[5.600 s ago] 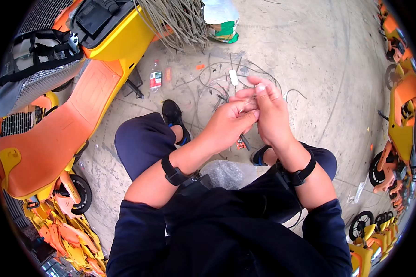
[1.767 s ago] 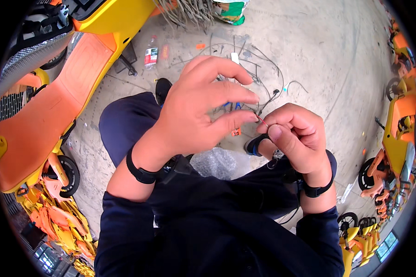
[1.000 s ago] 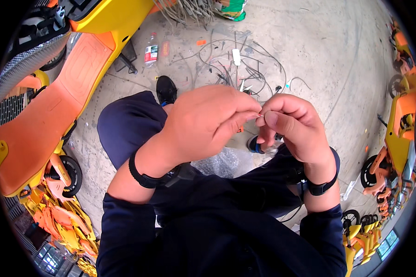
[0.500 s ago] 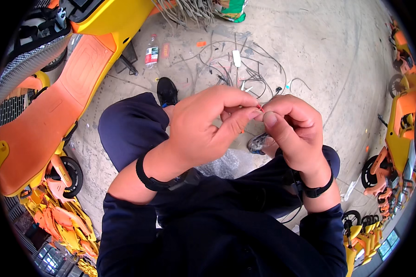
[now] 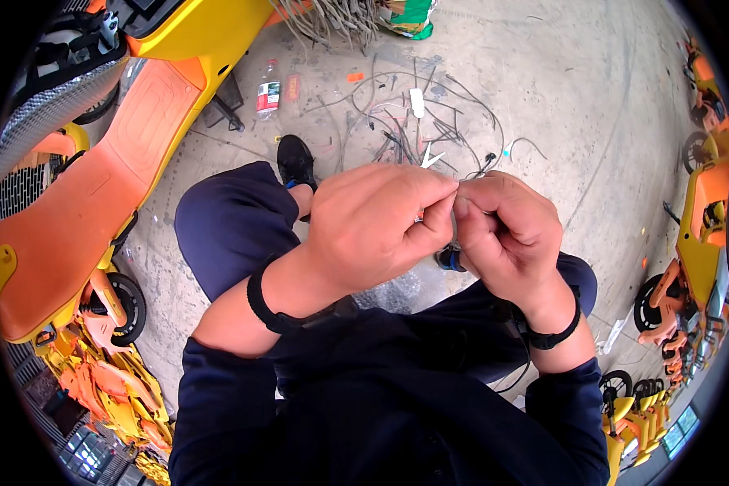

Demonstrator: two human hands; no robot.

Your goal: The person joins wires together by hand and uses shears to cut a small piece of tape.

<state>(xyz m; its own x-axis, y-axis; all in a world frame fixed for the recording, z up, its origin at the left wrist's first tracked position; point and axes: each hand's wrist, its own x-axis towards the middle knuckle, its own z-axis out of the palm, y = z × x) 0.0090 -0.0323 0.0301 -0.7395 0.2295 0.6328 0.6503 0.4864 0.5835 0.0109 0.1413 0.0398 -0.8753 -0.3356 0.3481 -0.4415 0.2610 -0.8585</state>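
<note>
My left hand (image 5: 385, 219) and my right hand (image 5: 510, 231) meet fingertip to fingertip above my knees. Both are closed in a pinch, thumbs against bent forefingers. Between them is a thin wire, almost wholly covered by the fingers; its red part showed half a second ago. Just beyond the fingertips, a small tool with pale, spread handles (image 5: 432, 156) lies on the floor among loose dark cables (image 5: 462, 134).
A white tag-like piece (image 5: 416, 103) lies among the cables, with a plastic bottle (image 5: 268, 93) farther left. A cable bundle (image 5: 324, 23) is at the top. A yellow and orange scooter (image 5: 97, 186) stands left; more vehicles (image 5: 705, 219) line the right. Clear plastic wrap (image 5: 401, 292) lies between my legs.
My fingers have closed in tighter and the hands have come together, the left turning its back upward. The red strand that showed between the fingertips is now covered.
</note>
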